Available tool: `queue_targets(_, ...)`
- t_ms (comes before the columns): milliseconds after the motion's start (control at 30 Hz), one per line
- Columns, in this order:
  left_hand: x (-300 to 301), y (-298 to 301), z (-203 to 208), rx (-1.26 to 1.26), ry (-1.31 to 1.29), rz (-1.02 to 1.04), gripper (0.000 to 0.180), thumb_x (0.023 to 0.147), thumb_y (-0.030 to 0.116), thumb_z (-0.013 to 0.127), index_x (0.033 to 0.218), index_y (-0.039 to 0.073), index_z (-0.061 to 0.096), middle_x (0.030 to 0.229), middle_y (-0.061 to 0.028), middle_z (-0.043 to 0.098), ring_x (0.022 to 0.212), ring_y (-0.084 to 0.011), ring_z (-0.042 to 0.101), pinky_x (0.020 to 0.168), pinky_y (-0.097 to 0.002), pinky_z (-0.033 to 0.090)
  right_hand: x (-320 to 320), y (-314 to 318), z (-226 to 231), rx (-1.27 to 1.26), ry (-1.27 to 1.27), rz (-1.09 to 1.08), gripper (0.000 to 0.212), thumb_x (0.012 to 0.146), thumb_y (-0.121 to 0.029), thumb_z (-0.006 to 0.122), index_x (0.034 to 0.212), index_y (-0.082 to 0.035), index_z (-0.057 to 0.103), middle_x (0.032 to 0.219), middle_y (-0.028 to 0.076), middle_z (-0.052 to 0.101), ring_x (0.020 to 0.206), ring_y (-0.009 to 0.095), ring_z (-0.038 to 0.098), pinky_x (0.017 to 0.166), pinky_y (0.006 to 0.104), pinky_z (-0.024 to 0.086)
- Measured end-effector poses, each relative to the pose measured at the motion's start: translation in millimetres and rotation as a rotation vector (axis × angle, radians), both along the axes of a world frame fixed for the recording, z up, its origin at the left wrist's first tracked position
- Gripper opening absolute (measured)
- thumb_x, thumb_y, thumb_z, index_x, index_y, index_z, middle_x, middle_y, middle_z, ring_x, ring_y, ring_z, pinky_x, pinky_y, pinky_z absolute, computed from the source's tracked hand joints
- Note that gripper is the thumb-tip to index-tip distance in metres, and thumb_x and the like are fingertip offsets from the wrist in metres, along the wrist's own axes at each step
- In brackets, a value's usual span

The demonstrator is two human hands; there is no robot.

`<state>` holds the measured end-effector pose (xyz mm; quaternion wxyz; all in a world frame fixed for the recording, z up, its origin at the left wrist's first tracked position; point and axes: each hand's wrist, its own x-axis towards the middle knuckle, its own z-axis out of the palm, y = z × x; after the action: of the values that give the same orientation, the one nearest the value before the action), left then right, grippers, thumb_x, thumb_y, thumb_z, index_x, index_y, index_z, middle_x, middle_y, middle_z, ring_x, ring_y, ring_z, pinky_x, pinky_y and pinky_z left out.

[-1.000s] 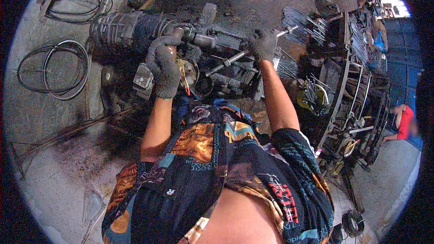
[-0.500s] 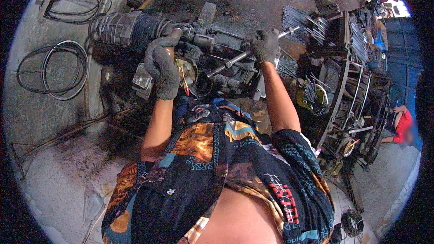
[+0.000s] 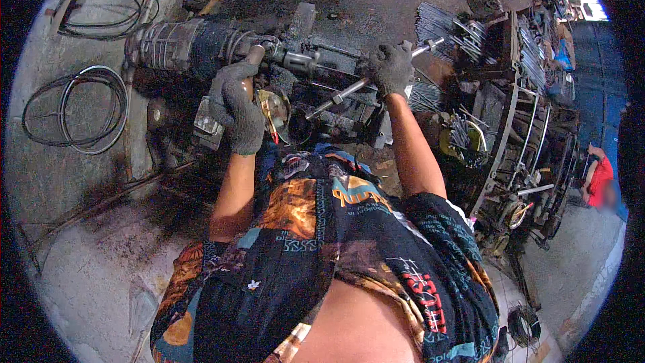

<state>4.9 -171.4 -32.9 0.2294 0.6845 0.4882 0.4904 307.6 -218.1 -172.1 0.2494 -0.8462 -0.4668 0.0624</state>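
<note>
My left hand [image 3: 236,107], in a grey knit glove, is wrapped round a brownish lever handle [image 3: 254,56] whose rounded top sticks out above the fingers. The handle stands beside the dark, greasy machine [image 3: 295,60]. My right hand [image 3: 393,70], in a matching glove, is closed over the middle of a steel crossbar [image 3: 349,91] that slants across the machine's right part. Both ends of the bar show beyond the glove. A shallow round dish [image 3: 279,106] with a red-tipped, thin tool in it lies just right of my left hand.
A ribbed cylindrical motor housing [image 3: 181,44] extends left. Coiled black cables [image 3: 74,107] lie farther left. Right of the machine are bundles of metal rods [image 3: 437,27], a yellow-rimmed container of rods [image 3: 463,138] and a metal rack [image 3: 517,128]. Someone in red [image 3: 601,178] is at the far right.
My left hand has drawn slightly left and toward me, and more of the handle's top shows. My right hand and the crossbar look nearly unmoved.
</note>
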Motion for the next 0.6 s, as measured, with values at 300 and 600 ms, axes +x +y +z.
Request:
queue_targets(300, -1, -5, -4, 0.095, -0.039, -0.027, 0.029, 0.102, 0.029, 0.052, 0.099, 0.006, 0.07, 0.101, -0.0104, 0.072, 0.096, -0.027, 0.066, 0.093, -0.0409, 0.05, -13, 10, -8, 0.186, -0.099, 0.011, 0.032, 0.081, -0.035, 0.07, 0.086, -0.004, 0.076, 0.087, 0.016, 0.072, 0.094, 0.037, 0.065, 0.096, 0.0453, 0.045)
queue_targets(600, -56, 183, -9, -0.084, 0.238, 0.241, 0.031, 0.098, 0.033, 0.065, 0.087, 0.004, 0.064, 0.086, -0.0031, 0.063, 0.082, -0.0122, 0.056, 0.069, -0.0342, 0.043, -17, -4, 12, 0.177, -0.022, -0.027, 0.038, 0.08, -0.039, 0.074, 0.095, -0.003, 0.078, 0.084, 0.019, 0.072, 0.092, 0.039, 0.064, 0.094, 0.0477, 0.046)
